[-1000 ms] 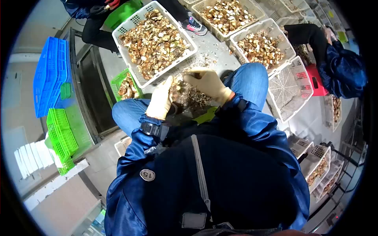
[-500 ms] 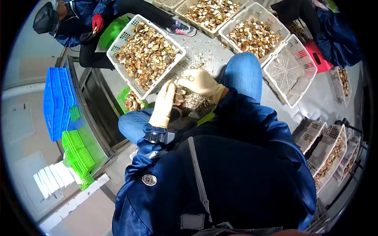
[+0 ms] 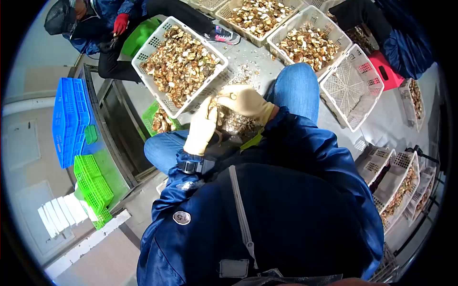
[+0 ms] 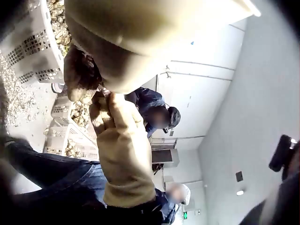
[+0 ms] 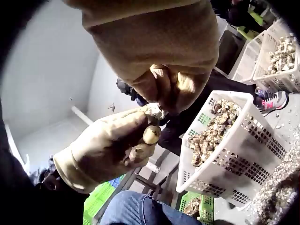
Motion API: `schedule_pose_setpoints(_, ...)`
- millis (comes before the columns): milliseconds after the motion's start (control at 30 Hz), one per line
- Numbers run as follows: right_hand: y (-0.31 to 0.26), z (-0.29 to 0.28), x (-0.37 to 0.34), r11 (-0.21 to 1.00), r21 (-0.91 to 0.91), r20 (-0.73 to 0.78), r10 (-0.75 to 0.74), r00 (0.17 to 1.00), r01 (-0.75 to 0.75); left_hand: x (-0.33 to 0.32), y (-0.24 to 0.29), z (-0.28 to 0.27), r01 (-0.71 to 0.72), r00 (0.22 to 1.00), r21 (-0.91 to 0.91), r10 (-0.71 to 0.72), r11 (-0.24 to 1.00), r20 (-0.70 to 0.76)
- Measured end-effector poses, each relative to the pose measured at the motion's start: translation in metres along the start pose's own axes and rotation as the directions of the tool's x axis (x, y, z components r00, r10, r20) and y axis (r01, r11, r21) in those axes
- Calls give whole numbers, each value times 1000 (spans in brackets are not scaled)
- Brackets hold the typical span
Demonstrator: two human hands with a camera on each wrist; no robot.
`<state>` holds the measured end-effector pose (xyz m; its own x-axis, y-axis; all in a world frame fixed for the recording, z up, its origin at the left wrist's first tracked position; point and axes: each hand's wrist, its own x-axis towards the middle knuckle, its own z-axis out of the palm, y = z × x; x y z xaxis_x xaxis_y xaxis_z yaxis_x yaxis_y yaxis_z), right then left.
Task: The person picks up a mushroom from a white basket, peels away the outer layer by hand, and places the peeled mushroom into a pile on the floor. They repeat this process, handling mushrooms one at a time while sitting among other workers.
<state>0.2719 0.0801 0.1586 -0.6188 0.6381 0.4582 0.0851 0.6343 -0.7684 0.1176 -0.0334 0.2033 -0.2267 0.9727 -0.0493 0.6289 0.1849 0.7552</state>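
Note:
Both hands wear cream gloves and meet in front of the knees. My left hand (image 3: 202, 126) curls its fingers round a small brown and whitish mushroom (image 5: 154, 111), largely covered by the gloves. My right hand (image 3: 245, 101) comes in from the other side, bent fingers pinching at the same mushroom. In the left wrist view the right glove (image 4: 124, 150) meets the left fingers at a dark brown piece. Below the hands lies a heap of small pale scraps (image 3: 241, 124). Just ahead stands a white basket (image 3: 217, 71) full of brown and white mushrooms (image 3: 179, 64).
More white baskets with mushrooms (image 3: 310, 45) stand at the front right, beside a white basket (image 3: 350, 90) with a bare bottom. A green basket (image 3: 150, 117) is by the left knee. Two other people sit nearby, one in a red glove (image 3: 120, 24). Blue crates (image 3: 71, 121) stand left.
The head view has swung. My hands have come closer together than a second ago. My left fingers, straighter half a second ago, now bend in towards the right hand.

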Motion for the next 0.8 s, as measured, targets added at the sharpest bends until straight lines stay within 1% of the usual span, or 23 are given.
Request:
schedule_pose_setpoints(33, 4, -1, 2, 999, -30, -9, -37, 999, 36, 1, -3, 1, -46, 999, 18, 47, 999, -19)
schedule_pose_setpoints(67, 7, -3, 2, 996, -57, -17, -73, 997, 72, 3, -24, 7, -165, 983, 59, 169, 985, -70)
schedule_pose_setpoints(100, 8, -3, 3, 991, -83, -23, -107, 994, 105, 5, -29, 8, -277, 951, 105, 288, 955, -114)
schedule_pose_setpoints(200, 5, 0, -3, 1000, 11, 18, 16, 1000, -16, 4, -33, 8, -128, 991, -54, 126, 990, -35)
schedule_pose_setpoints(233, 5, -1, -4, 997, 39, 31, 58, 998, -59, 6, -23, 4, 29, 999, -316, -17, 948, 42)
schedule_pose_setpoints(267, 24, 7, -5, 998, -52, 47, -37, 998, 40, 8, -11, -3, 197, 979, -539, -135, 819, 152)
schedule_pose_setpoints(300, 16, -9, -2, 995, -68, 140, 86, 986, -77, 10, -5, -7, 359, 933, -703, -219, 614, 284)
schedule_pose_setpoints(333, 24, -12, -4, 988, -143, 134, 68, 989, -49, 15, -25, -6, 456, 890, -880, -57, 130, 453)
schedule_pose_setpoints(367, 32, -13, -6, 976, -215, 130, 52, 990, -23, 17, -30, -3, 474, 868, -880, -176, 12, 465)
schedule_pose_setpoints(400, 32, -17, -2, 924, 16, 212, 371, 904, -383, 18, -28, -5, 494, 851, -863, -146, -104, 505)
schedule_pose_setpoints(433, 36, -17, -3, 892, 84, 218, 418, 882, -444, 21, -28, -6, 510, 835, -833, -109, -217, 540)
schedule_pose_setpoints(500, 43, -16, -8, 807, 211, 237, 506, 830, -552, 27, -37, -4, 517, 829, -825, -107, -230, 549)
schedule_pose_setpoints(533, 34, -15, -8, 785, 223, 192, 545, 816, -578, 33, -37, -3, 521, 826, -820, -100, -237, 554)
schedule_pose_setpoints(567, 29, -18, -6, 791, 94, 262, 567, 781, -605, 40, -34, 2, 470, 858, -851, -103, -235, 503)
schedule_pose_setpoints(600, 43, -4, -18, 913, -1, 148, 404, 903, -409, 47, -47, 11, 461, 853, -879, -214, -122, 477)
schedule_pose_setpoints(633, 59, 11, -32, 972, -125, 57, 206, 977, -197, 57, -60, 19, 455, 844, -891, -315, -8, 434)
schedule_pose_setpoints(667, 61, 13, -34, 951, -160, 182, 293, 939, -266, 66, -53, 17, 459, 831, -887, -329, -51, 449)
schedule_pose_setpoints(700, 60, 16, -34, 922, -202, 300, 379, 875, -330, 90, -80, 28, 559, 767, -829, -359, -36, 532)
schedule_pose_setpoints(733, 34, 0, -19, 886, -221, 353, 463, 813, -409, 110, -56, 32, 515, 803, -857, -338, -21, 491)
schedule_pose_setpoints(767, 41, 8, -22, 893, -196, 369, 451, 813, -406, 130, -31, 36, 468, 836, -884, -321, -9, 446)
schedule_pose_setpoints(800, 38, 9, -19, 901, -204, 344, 431, 834, -382, 156, -29, 44, 450, 861, -893, -278, 23, 426)
